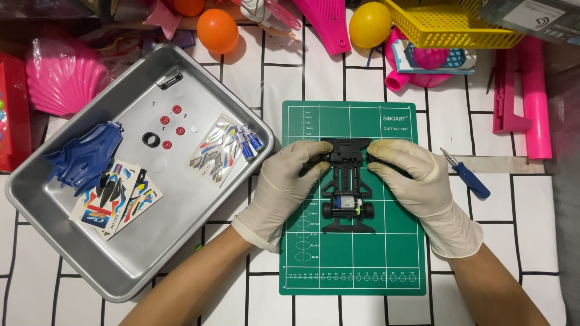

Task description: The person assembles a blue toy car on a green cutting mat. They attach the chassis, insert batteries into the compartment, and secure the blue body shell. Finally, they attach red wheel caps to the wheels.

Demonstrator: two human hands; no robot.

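A black toy car chassis [346, 181] with a small silver motor and two black rear wheels lies on a green cutting mat [352, 265]. My left hand [284, 184], in a pale glove, grips the chassis's front left corner. From the other side, my gloved right hand [417, 181] pinches the front right corner. Both hands' fingertips cover the front wheel area, so what sits there is hidden.
A metal tray [151, 241] at left holds a blue car body shell [84, 157], sticker sheets [115, 199], small red wheel hubs [172, 124] and a black tyre [151, 139]. A blue-handled screwdriver [468, 175] lies right of the mat. Coloured toys and a yellow basket [447, 24] crowd the far edge.
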